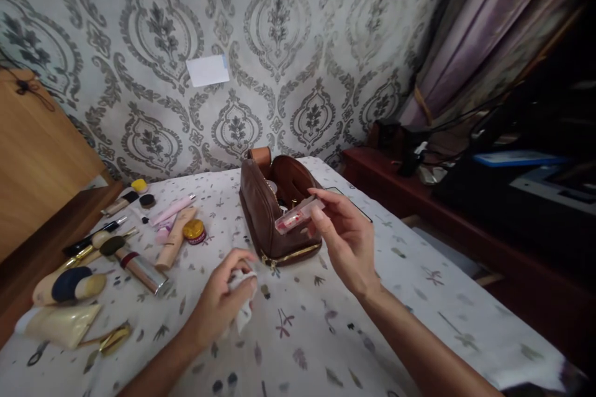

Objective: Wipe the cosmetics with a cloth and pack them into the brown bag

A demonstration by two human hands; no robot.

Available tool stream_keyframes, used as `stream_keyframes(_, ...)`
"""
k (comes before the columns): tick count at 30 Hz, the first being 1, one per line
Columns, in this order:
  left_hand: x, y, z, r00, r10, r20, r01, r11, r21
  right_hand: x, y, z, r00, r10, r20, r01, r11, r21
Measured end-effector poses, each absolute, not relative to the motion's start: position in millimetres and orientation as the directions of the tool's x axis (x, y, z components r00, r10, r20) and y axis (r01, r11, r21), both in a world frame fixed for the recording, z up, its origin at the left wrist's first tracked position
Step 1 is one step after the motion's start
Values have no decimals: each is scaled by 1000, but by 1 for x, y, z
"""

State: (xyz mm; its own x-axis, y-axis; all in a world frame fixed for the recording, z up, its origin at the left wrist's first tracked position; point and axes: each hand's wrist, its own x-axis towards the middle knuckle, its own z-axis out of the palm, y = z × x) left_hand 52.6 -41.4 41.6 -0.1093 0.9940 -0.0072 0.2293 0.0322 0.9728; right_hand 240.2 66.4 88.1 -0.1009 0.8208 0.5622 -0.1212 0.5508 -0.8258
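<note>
Between the thumb and fingers of my right hand point(349, 239) is a clear lip gloss tube point(298, 216) with red inside, raised in front of the bag. My left hand point(221, 298) is closed around a crumpled white tissue point(243, 307), low over the patterned cloth. Behind both hands stands a brown leather cosmetic bag point(254, 211), its zipped top gaping. A few small items show inside it, mostly hidden by its wall and my right hand.
Makeup lies spread at the left: a yellow-lidded jar point(194, 231), a beige tube point(176, 239), a cream tube point(60, 324), brushes point(142, 270). A flat dark-edged object point(361, 208) lies behind my right hand. A dark red desk point(395, 192) borders the right side.
</note>
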Motion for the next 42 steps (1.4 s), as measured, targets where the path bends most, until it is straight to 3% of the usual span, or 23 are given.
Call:
stream_keyframes(5, 88, -23, 58, 64, 994, 88, 441, -107, 891, 249, 82, 82, -87, 801, 592, -44, 591, -806)
stream_keyframes(13, 106, 1, 46, 31, 988, 152, 447, -149, 882, 259, 103, 80, -130, 679, 722, 65, 733, -677)
stream_keyframes(20, 101, 5, 26, 101, 977, 190, 491, -215, 844, 267, 112, 67, -187, 616, 766, 200, 787, -584)
stream_keyframes(31, 103, 2, -29, 131, 948, 291, 496, -317, 808, 274, 123, 53, -229, 597, 769, 261, 799, -542)
stream_keyframes(42, 102, 3, -35, 121, 934, 335, 487, -350, 800, 265, 122, 42, -429, 503, 750, 428, 844, -322)
